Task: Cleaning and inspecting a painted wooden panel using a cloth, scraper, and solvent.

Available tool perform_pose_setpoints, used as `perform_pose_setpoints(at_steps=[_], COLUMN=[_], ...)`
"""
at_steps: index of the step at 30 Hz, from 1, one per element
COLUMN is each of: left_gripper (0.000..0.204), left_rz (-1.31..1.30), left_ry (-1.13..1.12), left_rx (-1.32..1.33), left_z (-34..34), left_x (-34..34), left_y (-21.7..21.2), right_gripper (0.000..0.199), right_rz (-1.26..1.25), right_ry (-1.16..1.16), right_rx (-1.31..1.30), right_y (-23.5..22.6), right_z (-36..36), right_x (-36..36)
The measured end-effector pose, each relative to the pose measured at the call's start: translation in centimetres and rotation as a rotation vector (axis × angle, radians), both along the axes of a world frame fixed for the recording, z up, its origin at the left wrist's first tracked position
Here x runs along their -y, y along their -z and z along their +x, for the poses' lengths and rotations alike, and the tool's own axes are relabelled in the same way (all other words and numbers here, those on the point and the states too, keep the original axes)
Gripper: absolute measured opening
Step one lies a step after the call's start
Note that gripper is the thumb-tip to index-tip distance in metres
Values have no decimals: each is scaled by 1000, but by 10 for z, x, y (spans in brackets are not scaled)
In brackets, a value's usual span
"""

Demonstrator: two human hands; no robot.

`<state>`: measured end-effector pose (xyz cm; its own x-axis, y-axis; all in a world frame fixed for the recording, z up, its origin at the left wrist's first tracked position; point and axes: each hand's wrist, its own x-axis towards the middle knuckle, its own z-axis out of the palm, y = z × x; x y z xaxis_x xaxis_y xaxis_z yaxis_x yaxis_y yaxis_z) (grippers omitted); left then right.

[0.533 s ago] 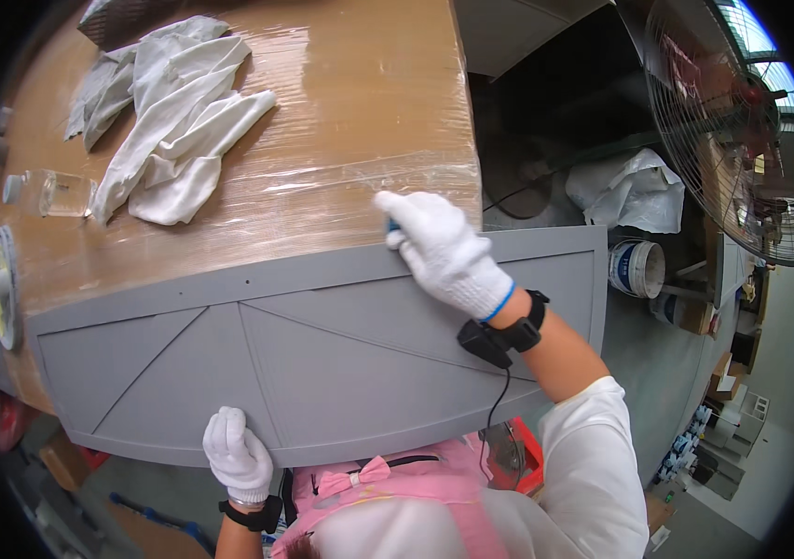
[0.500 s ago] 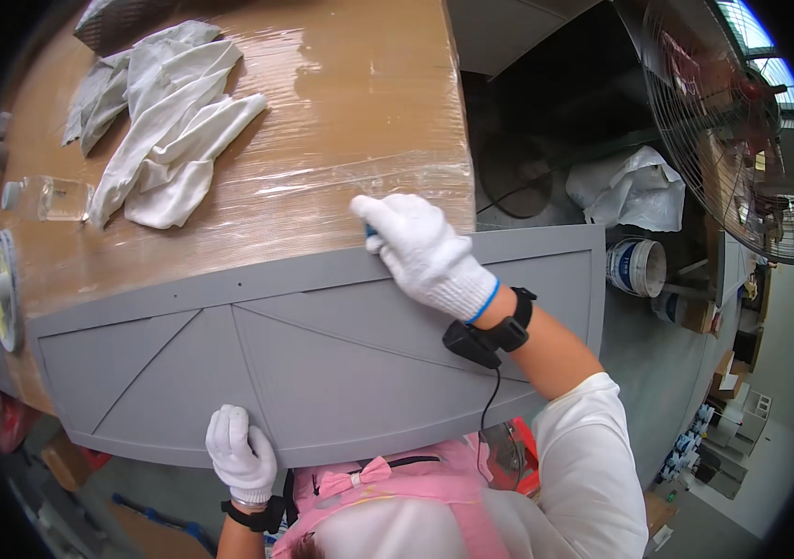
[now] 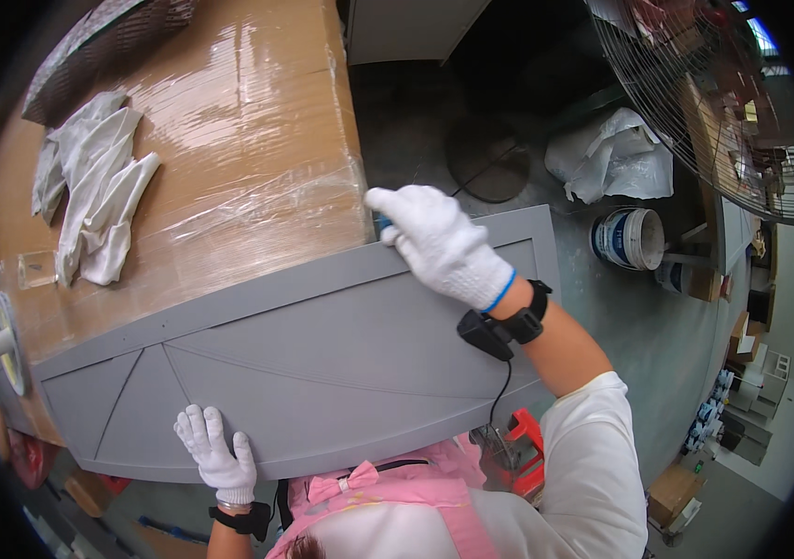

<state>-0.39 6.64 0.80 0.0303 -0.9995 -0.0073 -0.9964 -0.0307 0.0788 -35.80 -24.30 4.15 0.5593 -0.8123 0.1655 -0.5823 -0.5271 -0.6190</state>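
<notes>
Blue obj (image 3: 383,223) mostly hid in R hand (image 3: 439,240); fan (image 3: 716,104) cropped.

surface: brown top (image 3: 253,130) under clear film | upper left: grey patterned piece (image 3: 103,56) | left: crumpled whitish cloths (image 3: 99,200), clear bottle (image 3: 36,270) on its side | near edge: grey panel (image 3: 304,349) lying across, overhanging front and right | floor (image 3: 602,363): grey, bearing a white bucket (image 3: 617,240) with blue markings

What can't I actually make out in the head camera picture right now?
All in the head view:
Blue object in the right grip: mostly hidden by gloved fingers; its kind can't be told.
Palm of the left grip: hidden, facing down onto the gray panel.
The gray panel's underside: hidden by its upper face.
Woven item and fan: cut off by the top edge.
Blue-and-white things at far right: too small to identify.
</notes>
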Motion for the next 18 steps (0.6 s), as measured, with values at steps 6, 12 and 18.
perform_pose_setpoints(at_steps=[6,12,18], left_gripper=[53,52,51], left_rz=[-10,-5,17], left_ry=[-17,-27,-33], left_rx=[6,21,30], left_z=[-1,-4,-6], left_x=[-7,-5,-3], left_y=[4,5,2], right_gripper=[35,37,34], right_rz=[-59,15,133], right_ry=[79,320,237], right_rx=[-142,-320,-286], right_y=[-3,-9,-2], right_z=[-75,-153,-128], right_x=[13,22,23])
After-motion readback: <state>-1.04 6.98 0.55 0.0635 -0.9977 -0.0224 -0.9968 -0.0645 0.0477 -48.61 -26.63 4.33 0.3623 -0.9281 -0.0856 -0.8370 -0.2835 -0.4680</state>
